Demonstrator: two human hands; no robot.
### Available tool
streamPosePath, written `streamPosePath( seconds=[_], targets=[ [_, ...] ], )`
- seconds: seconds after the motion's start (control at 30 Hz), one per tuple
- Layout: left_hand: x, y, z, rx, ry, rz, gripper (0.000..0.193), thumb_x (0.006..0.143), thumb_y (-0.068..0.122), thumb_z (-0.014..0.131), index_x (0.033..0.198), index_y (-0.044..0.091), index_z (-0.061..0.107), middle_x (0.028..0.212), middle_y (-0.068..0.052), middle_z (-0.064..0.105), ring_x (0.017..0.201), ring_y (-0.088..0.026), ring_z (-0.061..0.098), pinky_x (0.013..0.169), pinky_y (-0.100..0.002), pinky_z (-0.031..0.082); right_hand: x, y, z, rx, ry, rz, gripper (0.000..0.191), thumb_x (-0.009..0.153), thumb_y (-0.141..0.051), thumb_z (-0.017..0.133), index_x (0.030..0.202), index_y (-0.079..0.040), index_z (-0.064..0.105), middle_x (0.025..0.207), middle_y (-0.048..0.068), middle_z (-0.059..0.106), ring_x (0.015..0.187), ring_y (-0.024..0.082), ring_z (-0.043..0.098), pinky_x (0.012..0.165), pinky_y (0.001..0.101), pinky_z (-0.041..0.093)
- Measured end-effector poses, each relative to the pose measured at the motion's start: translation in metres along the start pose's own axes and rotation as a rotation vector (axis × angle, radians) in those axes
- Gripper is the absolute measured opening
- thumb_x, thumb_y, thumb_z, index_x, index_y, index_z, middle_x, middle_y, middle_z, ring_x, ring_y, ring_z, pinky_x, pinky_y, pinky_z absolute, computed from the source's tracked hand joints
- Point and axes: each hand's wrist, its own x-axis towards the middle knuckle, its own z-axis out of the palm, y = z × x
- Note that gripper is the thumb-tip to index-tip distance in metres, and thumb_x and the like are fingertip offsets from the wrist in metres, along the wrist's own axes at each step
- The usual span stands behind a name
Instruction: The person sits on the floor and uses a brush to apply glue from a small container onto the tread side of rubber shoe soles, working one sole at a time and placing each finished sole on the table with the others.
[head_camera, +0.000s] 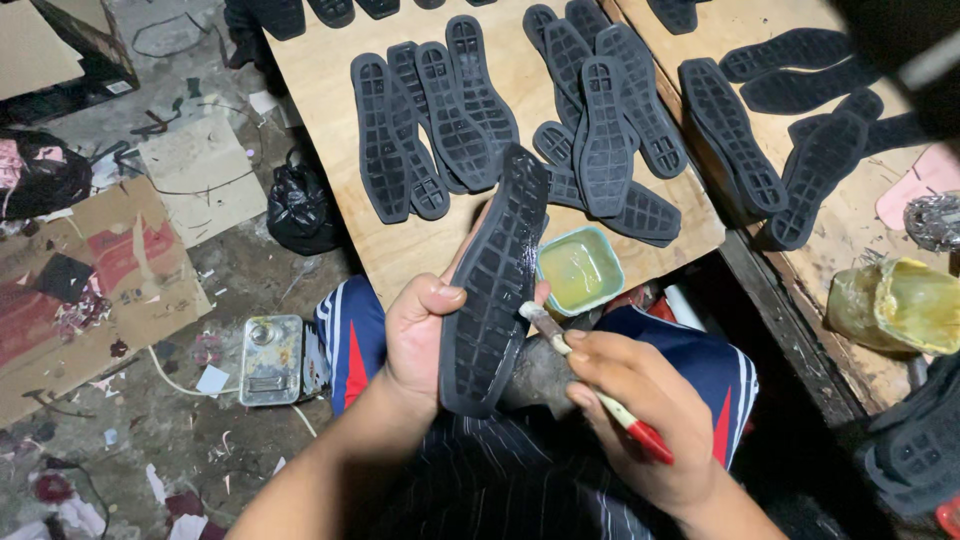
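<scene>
My left hand (420, 335) grips a black rubber shoe sole (495, 285), gridded inner side up, tilted lengthwise over my lap. My right hand (635, 415) holds a brush with a red handle (600, 390); its tip touches the sole's right edge near the middle. Just past the sole, a small pale green tub of yellowish glue (580, 268) sits at the near edge of a wooden board (325, 70).
Several black soles (440, 125) lie in overlapping rows on the board, more on a second board (780, 130) to the right. A glue-smeared container (895, 305) stands at the right. A metal tin (270, 360), black bag (300, 210) and cardboard (100, 280) litter the floor left.
</scene>
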Motion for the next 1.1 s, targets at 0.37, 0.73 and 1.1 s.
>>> streamPosePath(
  seconds=[0.37,0.73,1.1],
  targets=[
    [0.017,0.002,-0.004,0.005,0.054,0.120,0.089,0.085,0.024,0.053,0.169,0.017,0.023,0.163,-0.009,0.040,0.150,-0.027,0.039,0.124,-0.067,0.024,-0.013,-0.003,0.001,0.142,-0.010,-0.017,0.034,0.082,0.007,0.076,0.114,0.002,0.064,0.120,0.020,0.069,0.111,0.031,0.074,0.094,0.0369,0.059],
    [0.026,0.003,-0.003,-0.035,0.027,0.113,0.087,0.086,0.023,0.049,0.169,0.025,0.025,0.161,-0.011,0.043,0.151,-0.028,0.039,0.123,-0.074,0.021,-0.011,-0.009,0.007,0.059,0.017,-0.033,0.039,0.080,0.012,0.076,0.115,0.003,0.062,0.114,0.023,0.071,0.103,0.028,0.076,0.086,0.0334,0.061],
    [0.022,0.012,-0.001,0.030,0.021,0.178,0.089,0.084,0.024,0.049,0.169,0.025,0.021,0.168,-0.007,0.033,0.161,-0.029,0.023,0.126,-0.075,0.018,-0.015,0.003,-0.016,0.117,-0.006,0.081,0.021,0.089,0.001,0.067,0.110,0.000,0.068,0.116,0.019,0.069,0.105,0.028,0.073,0.093,0.0344,0.057]
  ],
)
